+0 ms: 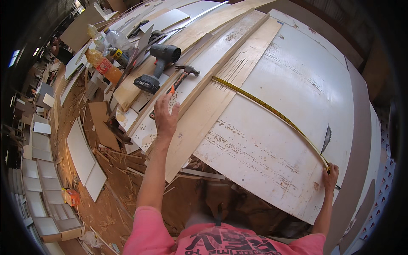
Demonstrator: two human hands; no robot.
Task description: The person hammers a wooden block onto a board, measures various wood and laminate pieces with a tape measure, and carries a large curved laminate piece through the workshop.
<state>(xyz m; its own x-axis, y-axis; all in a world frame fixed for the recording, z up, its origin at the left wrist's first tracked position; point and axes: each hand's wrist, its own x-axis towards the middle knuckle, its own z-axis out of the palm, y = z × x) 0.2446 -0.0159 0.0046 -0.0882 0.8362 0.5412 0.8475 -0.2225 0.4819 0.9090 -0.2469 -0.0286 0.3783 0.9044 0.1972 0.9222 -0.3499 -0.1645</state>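
Observation:
My left hand is over the handle of a claw hammer, its fingers and thumb apart. This hammer has a black and orange grip and lies on a narrow white board; my fingers cover part of the handle. At the right, my right hand is closed around a tape measure, whose case is mostly hidden by my fingers. Its yellow blade stretches from that hand across the white tabletop to a pale wooden strip. Near my right hand, a toothed circular saw blade sticks up through the tabletop.
A cordless power tool lies beyond the hammer. Left of it stand a bottle of orange liquid, clear bottles and a spray can. Offcuts and white panels litter the floor. Another person is far left.

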